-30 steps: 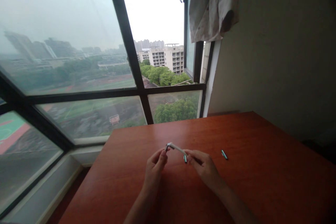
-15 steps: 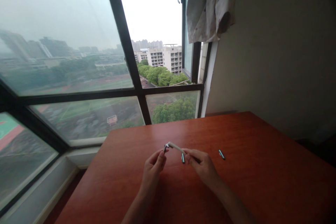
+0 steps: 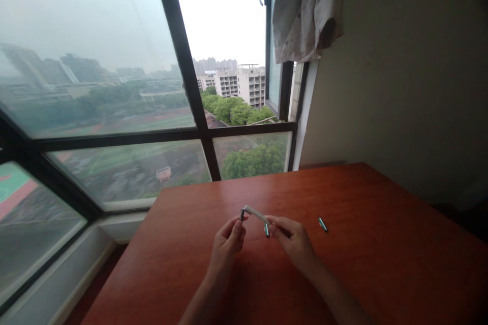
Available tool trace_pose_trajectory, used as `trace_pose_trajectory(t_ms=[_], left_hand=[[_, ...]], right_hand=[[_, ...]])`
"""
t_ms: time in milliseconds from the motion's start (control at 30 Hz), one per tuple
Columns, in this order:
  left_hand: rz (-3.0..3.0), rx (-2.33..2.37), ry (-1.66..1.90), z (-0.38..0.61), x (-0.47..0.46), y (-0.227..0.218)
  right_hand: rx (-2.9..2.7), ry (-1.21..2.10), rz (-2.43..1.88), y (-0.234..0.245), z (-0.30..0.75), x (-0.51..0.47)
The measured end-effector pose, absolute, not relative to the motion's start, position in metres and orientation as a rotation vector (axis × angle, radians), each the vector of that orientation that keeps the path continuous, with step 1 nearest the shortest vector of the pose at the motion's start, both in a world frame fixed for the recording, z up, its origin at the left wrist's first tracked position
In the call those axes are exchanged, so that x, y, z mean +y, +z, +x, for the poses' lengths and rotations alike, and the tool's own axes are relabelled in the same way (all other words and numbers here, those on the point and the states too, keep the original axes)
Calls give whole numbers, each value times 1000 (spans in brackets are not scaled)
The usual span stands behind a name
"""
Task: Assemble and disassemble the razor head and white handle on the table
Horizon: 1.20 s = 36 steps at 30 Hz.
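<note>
Fingers (image 3: 233, 227) pinching: your left hand (image 3: 224, 246) on the dark piece (image 3: 242, 213), your right hand (image 3: 295, 241) on the pale stick (image 3: 256, 213)

The lower part of the dark piece is hidden by your left thumb and fingertips, and it is too small to make out. The stick's near right end disappears into your right grip; its far left end meets the top of the dark piece, though you can't tell from here whether the two are joined. The near teal clip (image 3: 266, 230) shows just left of your right thumb; whether they touch is unclear. The far-right teal clip (image 3: 323, 224) lies in full view on the table (image 3: 160, 264), well apart from your hands.

Both forearms come in from the near edge, cut off there, and angle inward. Your left hand points up and far, thumb facing right; your right hand reaches far and left, its other fingers mostly out of sight. At the top, the hanging cloth (image 3: 305, 15) is cut off.
</note>
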<state>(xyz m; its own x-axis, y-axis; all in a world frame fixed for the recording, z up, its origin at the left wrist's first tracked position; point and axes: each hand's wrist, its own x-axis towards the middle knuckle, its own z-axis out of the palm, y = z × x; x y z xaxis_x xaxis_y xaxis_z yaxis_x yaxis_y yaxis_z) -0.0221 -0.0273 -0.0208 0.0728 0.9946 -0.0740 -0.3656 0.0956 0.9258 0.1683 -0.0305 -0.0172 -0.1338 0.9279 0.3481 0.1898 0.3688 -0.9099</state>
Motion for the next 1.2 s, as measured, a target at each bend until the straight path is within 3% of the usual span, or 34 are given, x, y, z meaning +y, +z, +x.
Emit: trace_pose_trajectory(t_ms=[1200], left_hand=[[801,957,1112,-22,-31,-13]], right_hand=[[-1835,379,-1099,-16,193,-24]])
